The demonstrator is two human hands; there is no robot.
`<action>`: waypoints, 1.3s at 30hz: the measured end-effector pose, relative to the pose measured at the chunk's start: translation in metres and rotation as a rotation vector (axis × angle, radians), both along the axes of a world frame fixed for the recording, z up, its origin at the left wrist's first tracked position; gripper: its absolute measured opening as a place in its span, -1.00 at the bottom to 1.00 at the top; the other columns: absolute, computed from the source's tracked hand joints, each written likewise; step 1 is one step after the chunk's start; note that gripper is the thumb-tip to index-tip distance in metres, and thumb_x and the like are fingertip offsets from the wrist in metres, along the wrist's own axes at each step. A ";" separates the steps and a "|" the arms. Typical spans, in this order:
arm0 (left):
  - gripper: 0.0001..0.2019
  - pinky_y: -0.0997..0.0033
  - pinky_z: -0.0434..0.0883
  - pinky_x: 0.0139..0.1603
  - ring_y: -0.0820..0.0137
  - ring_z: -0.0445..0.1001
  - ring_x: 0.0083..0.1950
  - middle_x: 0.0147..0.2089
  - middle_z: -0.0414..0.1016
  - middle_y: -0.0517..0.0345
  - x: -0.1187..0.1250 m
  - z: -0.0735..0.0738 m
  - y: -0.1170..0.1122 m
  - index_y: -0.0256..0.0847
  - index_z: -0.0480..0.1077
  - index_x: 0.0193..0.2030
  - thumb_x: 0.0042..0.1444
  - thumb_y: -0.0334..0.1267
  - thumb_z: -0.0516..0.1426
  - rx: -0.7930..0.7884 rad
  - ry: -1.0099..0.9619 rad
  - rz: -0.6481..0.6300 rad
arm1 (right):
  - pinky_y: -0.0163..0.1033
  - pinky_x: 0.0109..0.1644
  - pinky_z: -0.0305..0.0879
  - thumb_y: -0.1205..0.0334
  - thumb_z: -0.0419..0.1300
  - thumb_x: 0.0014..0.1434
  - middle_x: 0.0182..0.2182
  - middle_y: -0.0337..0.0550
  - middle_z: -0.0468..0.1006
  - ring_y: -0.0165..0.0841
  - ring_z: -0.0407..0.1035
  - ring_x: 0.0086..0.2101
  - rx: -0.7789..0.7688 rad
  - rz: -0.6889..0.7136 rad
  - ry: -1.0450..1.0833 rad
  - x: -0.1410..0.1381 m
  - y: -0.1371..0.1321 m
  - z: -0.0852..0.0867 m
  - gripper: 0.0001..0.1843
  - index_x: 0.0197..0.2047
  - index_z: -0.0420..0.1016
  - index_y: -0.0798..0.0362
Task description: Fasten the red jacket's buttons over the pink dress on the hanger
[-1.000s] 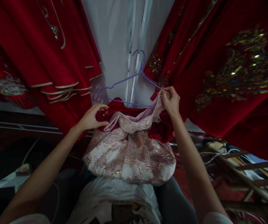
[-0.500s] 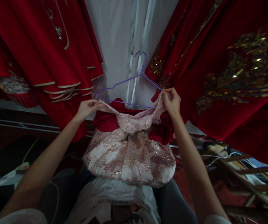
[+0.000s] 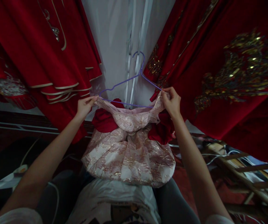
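A pink and gold brocade garment (image 3: 129, 152) with a red velvet part (image 3: 104, 119) hangs in front of me from a purple wire hanger (image 3: 134, 79). My left hand (image 3: 84, 105) pinches the garment's upper left edge at the hanger's left end. My right hand (image 3: 171, 101) pinches the upper right edge against the hanger's right arm. The cloth's lower part rests on my lap.
Red embroidered robes hang at the left (image 3: 43, 53) and at the right (image 3: 222, 71). Between them is a white wall with a pale rail (image 3: 134, 34). Wooden slats and cables (image 3: 241, 168) lie at the lower right, papers (image 3: 8, 180) at the lower left.
My left hand left the red velvet, took the pink edge and lifted it up to the hanger's left end. My right hand stayed at the hanger's right arm.
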State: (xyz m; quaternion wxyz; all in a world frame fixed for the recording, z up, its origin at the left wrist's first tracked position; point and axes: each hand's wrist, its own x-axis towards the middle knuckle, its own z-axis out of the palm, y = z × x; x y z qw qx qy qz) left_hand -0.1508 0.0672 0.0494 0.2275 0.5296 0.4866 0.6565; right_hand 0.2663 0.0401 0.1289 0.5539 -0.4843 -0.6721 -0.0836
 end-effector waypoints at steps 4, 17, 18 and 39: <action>-0.53 0.30 0.47 -0.07 0.25 0.55 -0.14 -0.19 0.62 -0.02 0.015 0.022 0.016 -0.29 0.58 -0.21 -0.06 0.11 0.24 0.076 0.132 0.002 | -0.26 -0.23 0.29 0.09 0.08 0.20 -0.36 -0.20 0.57 -0.33 0.42 -0.38 0.004 0.000 -0.016 0.000 -0.004 0.002 -0.77 -0.22 0.47 0.02; -0.60 0.38 0.44 -0.15 0.30 0.53 -0.20 -0.21 0.60 0.03 0.049 0.057 0.042 -0.27 0.53 -0.21 0.07 0.06 0.15 0.108 0.339 -0.213 | -0.21 -0.18 0.30 0.13 0.07 0.19 -0.36 -0.19 0.55 -0.30 0.43 -0.34 -0.017 0.004 0.000 0.003 0.008 -0.003 -0.81 -0.23 0.44 0.02; -0.61 0.37 0.45 -0.16 0.33 0.53 -0.21 -0.21 0.59 0.03 0.044 0.053 0.042 -0.27 0.51 -0.19 0.11 0.04 0.10 0.084 0.273 -0.202 | -0.21 -0.17 0.30 0.13 0.07 0.19 -0.35 -0.20 0.55 -0.31 0.43 -0.34 -0.020 0.007 0.005 0.002 0.008 -0.004 -0.81 -0.23 0.44 0.01; -0.82 0.34 0.45 -0.36 0.34 0.46 -0.44 -0.50 0.48 0.15 0.028 0.032 0.043 -0.24 0.42 -0.43 -0.19 -0.20 0.18 -0.415 -0.365 -0.195 | -0.22 -0.18 0.26 0.19 0.06 0.17 -0.35 -0.20 0.53 -0.34 0.40 -0.35 -0.021 0.052 0.032 0.002 0.006 -0.004 -0.83 -0.24 0.45 0.02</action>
